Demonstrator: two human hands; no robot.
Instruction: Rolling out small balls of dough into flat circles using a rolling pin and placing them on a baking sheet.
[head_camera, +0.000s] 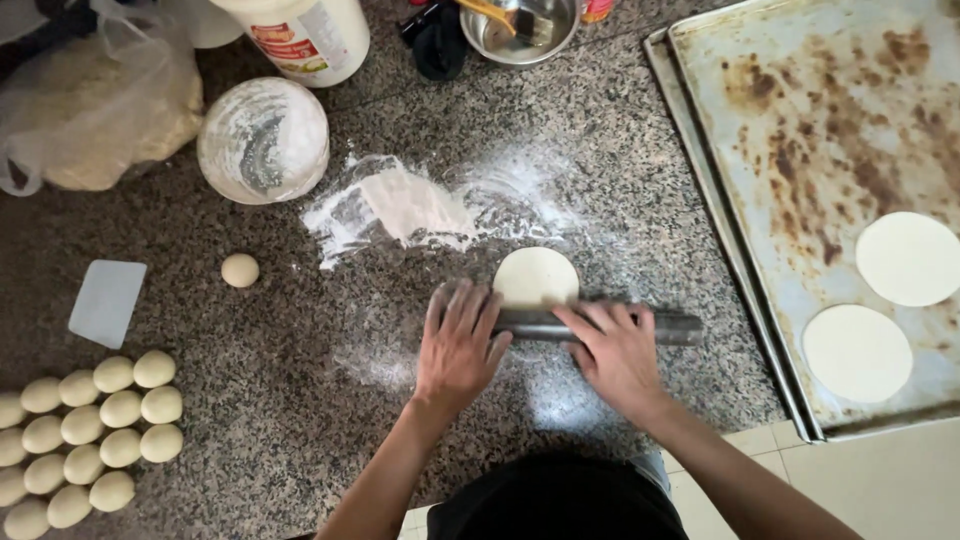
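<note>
Both hands, the left hand (458, 343) and right hand (612, 350), press flat and open-palmed on the rolling pin (600, 325), flattening the dough disc (537, 275) just beyond them; next, probably even forward pressure.

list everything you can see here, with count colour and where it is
rolling pin: one, dark grey, lying across the counter under both hands
dough disc: one, pale cream, just beyond the pin
rolled discs: two, pale cream, on the tray's near right part
baking tray: one, stained metal, right side
flour pile: one, white, centre of the counter
flour bowl: one, white dusted, upper left
single dough ball: one, cream, left of the flour
dough balls: about seventeen, cream, in rows at lower left
scraper: one, pale blue-grey, left
plastic bag: one, clear, top left corner
metal bowl: one, steel, top centre
counter: one, speckled grey granite
left hand: flat on the pin
right hand: flat on the pin
</note>
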